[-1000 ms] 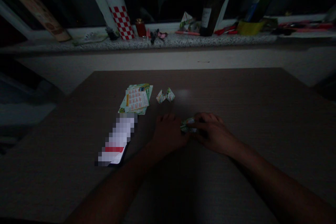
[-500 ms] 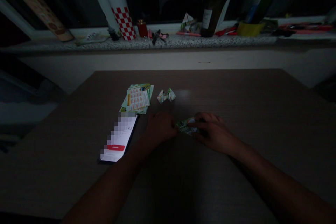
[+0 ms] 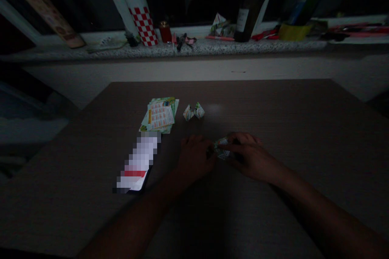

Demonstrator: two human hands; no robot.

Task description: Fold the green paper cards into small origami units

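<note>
- Pinching one partly folded paper piece (image 3: 223,149) between them, left hand (image 3: 196,160) and right hand (image 3: 251,158) met on the tabletop (image 3: 288,121).
- Two folded pieces (image 3: 193,111) lay just beyond, seemingly finished.
- Flat printed sheets (image 3: 159,115) farther left looked untouched, a phone (image 3: 138,166) near them.

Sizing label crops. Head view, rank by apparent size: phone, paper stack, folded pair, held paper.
1. phone, though it lies nearer the camera than the stack.
2. paper stack.
3. folded pair and held paper look alike; the held paper is partly hidden, so no ranking.
</note>
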